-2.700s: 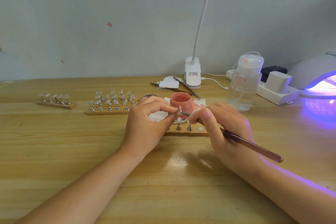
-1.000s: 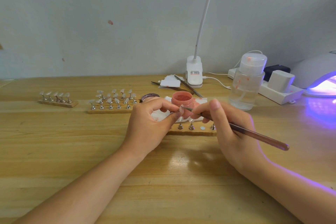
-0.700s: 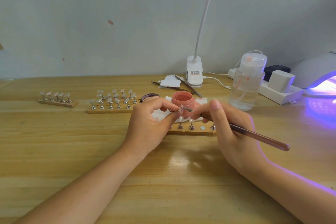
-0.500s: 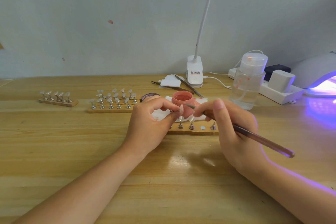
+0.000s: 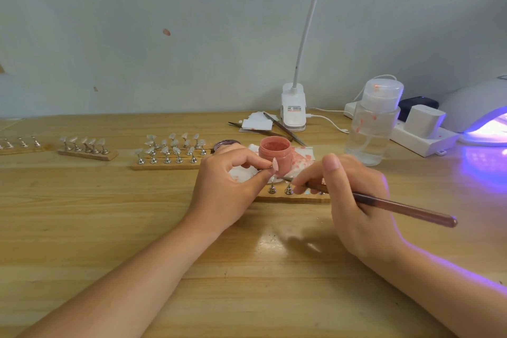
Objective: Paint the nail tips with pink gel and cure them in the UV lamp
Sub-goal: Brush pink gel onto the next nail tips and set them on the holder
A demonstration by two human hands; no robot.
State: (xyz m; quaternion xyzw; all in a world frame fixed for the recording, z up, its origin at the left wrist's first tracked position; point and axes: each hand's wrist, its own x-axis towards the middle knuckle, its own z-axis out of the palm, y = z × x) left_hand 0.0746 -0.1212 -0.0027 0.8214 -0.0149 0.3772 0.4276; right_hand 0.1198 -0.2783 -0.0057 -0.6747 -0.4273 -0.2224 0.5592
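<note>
The left hand (image 5: 225, 184) pinches a small pale pink nail tip on its metal stand (image 5: 274, 165) between thumb and forefinger, holding it up just in front of the open pink gel jar (image 5: 275, 155). The right hand (image 5: 354, 200) grips a long brown-handled nail brush (image 5: 384, 204) like a pen, its bristle end reaching to just below the held tip; whether it touches cannot be told. Between the hands lies a wooden strip holder with metal pegs (image 5: 290, 196). The white domed UV lamp (image 5: 482, 115) glows violet at the far right of the light wooden table (image 5: 109, 214), well apart from both hands.
</note>
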